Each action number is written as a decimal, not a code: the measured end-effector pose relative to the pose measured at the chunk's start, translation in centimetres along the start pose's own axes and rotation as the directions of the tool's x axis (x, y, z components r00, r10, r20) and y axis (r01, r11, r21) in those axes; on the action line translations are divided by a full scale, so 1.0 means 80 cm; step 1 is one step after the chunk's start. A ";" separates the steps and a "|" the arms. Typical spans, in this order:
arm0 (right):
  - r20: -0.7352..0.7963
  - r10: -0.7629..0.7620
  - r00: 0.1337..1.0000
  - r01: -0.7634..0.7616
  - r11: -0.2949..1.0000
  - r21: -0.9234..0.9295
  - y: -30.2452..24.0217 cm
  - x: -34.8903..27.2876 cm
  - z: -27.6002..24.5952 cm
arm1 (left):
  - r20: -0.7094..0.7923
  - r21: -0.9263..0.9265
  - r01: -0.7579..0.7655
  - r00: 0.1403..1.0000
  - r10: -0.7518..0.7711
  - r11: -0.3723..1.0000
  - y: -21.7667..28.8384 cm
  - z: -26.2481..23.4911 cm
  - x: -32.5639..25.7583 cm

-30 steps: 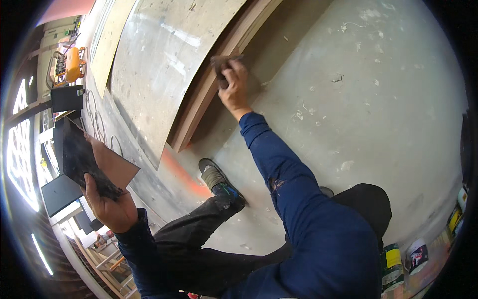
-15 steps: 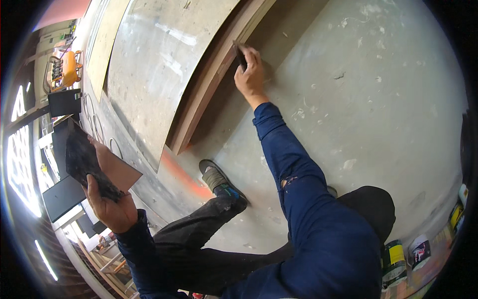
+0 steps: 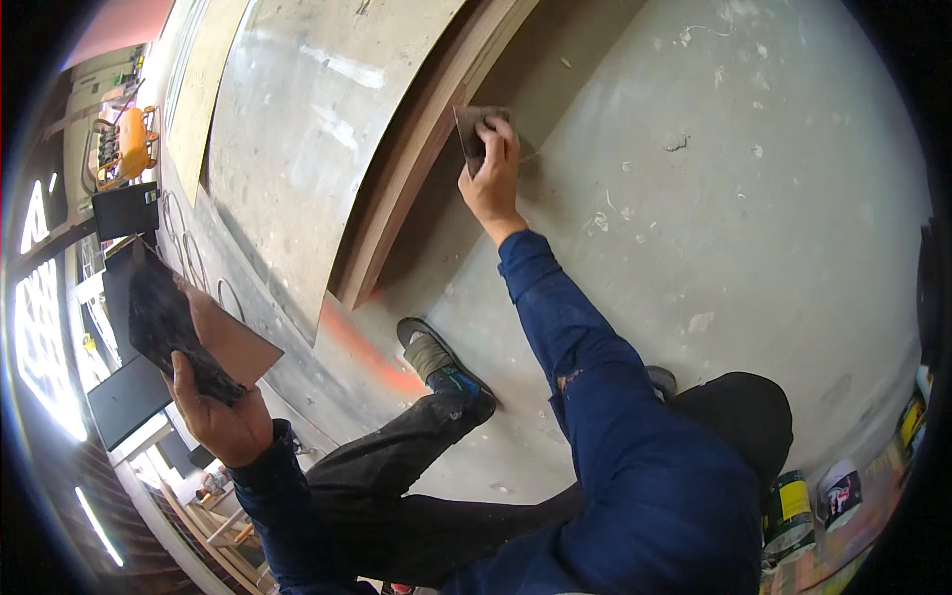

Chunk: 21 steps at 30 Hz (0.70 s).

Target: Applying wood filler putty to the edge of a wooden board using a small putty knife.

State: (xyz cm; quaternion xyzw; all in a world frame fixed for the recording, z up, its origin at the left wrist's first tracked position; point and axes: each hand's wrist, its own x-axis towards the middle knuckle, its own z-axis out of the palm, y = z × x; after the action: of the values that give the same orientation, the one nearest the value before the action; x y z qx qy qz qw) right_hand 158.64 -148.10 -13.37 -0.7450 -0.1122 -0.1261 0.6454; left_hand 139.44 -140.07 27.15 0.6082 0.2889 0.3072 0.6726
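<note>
I see the right hand [image 3: 493, 174] upper centre, clamped on a small scraper blade [image 3: 472, 134] against the brown board edge [image 3: 416, 169]. Left hand [image 3: 220, 416], lower left, grips a dark hawk board [image 3: 169, 327]. Judged mid-way: the lower edge looks untreated.

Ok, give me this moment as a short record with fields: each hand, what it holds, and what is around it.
Right hand: right hand presses a thin flat scraper blade against the edge of a brown wooden board leaning on the grey wall.
Left hand: left hand grips a dark, smeared flat board, held away from the wall.
Posture: one leg stretched out, shoe near the wall's foot.
Floor: grey concrete floor with pale flecks.
Nearby: paint cans at lower right.
</note>
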 end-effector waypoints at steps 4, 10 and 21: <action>0.021 -0.014 1.000 0.014 0.999 -0.035 -0.004 0.004 0.033 | -0.002 -0.007 0.011 1.000 -0.011 1.000 -0.004 -0.003 -0.001; 0.180 -0.126 0.976 0.093 0.979 0.181 -0.045 -0.074 0.020 | -0.004 0.006 0.013 1.000 -0.013 1.000 -0.004 -0.002 0.004; 0.035 -0.071 0.997 0.070 0.997 0.042 0.008 0.078 -0.009 | 0.007 -0.019 0.052 0.999 -0.051 0.998 -0.004 -0.002 0.008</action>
State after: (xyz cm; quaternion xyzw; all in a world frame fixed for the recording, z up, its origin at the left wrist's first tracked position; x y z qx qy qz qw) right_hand 164.69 -148.86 -11.79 -0.7295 -0.1527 -0.1329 0.6533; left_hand 139.72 -139.49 26.79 0.5950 0.2992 0.2905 0.6870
